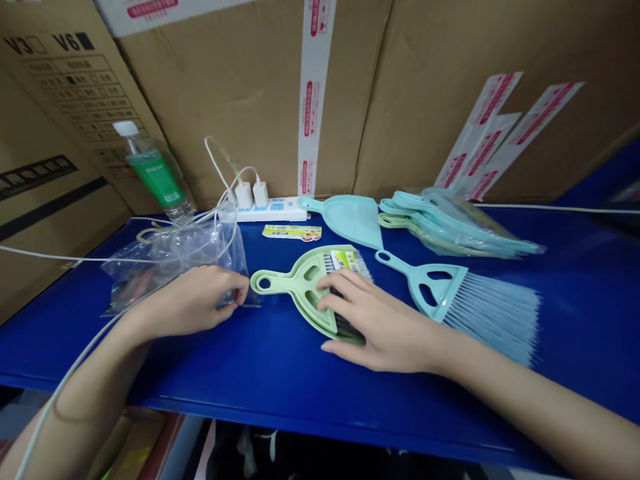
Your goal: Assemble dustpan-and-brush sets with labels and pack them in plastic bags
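Observation:
My left hand (pixel 203 300) is closed, its fingers curled in beside a crumpled clear plastic bag (pixel 183 250); whether they pinch its edge is hidden. To the right of that hand lies a light green dustpan (pixel 305 313) with a matching green hand brush (pixel 300 268) nested on it, handles overlapping toward the left. My right hand (pixel 375 320) rests on the brush from above, fingers spread across its head and thumb by the dustpan's near edge. Dark bristles and a label show partly under the fingers.
A blue hand brush (pixel 450 293) lies right, a blue dustpan (pixel 353 217) behind. Bagged dustpan sets (pixel 460 223) are stacked back right. A power strip (pixel 273 210) with cables, a card (pixel 293 232) and a bottle (pixel 155 173) stand before large cardboard boxes (pixel 240 100). A cable crosses my left forearm.

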The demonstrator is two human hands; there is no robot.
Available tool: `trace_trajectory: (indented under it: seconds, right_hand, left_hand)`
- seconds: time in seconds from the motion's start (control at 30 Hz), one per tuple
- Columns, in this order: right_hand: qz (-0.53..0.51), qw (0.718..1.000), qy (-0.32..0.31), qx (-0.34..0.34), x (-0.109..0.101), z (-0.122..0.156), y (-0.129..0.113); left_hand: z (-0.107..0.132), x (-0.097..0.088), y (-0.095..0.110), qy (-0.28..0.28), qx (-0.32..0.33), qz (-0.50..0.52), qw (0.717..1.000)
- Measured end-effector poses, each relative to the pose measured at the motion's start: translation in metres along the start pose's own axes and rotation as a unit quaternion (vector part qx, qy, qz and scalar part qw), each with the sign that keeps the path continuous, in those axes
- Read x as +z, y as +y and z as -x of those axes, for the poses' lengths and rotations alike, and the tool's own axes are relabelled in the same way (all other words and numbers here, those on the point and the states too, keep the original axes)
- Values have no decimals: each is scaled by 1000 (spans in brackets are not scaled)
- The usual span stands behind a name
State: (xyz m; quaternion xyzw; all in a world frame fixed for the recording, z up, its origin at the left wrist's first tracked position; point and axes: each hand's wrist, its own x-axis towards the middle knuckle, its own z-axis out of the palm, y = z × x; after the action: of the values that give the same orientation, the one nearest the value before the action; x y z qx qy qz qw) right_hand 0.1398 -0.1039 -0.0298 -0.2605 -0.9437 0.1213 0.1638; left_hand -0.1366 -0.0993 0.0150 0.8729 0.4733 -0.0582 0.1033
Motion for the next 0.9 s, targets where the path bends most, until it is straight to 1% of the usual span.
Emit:
trace_trajectory:
  seconds: [0.13,0.27,0.37,0.5,0.63,0.73,0.8,0.9]
  right_hand:
    - [11,1000,27,6,7,-1,0]
    - [23,999,42,14,9,-1,0]
    - [30,998,54,19,10,-2,0]
    - [46,996,65,29,12,-2,1]
    - [64,994,76,41,13,-2,2]
    - [63,993,88,47,12,-2,1]
    - [60,992,99,54,11,-2,0]
    - [61,991,105,60,10,-2,-1]
  left_hand:
    - [5,-4,4,-30,60,35,997]
    - [7,-5,11,-71,114,79,988]
    - [8,-6,16,-92,142,107,980]
    - [6,-6,18,-90,139,110,980]
    - [2,-3,18,-102,138,116,978]
    - [0,-2,17,-99,123,119,980]
    - [0,-2,17,-89,109,111,984]
    - [0,-1,15,-55,79,72,993]
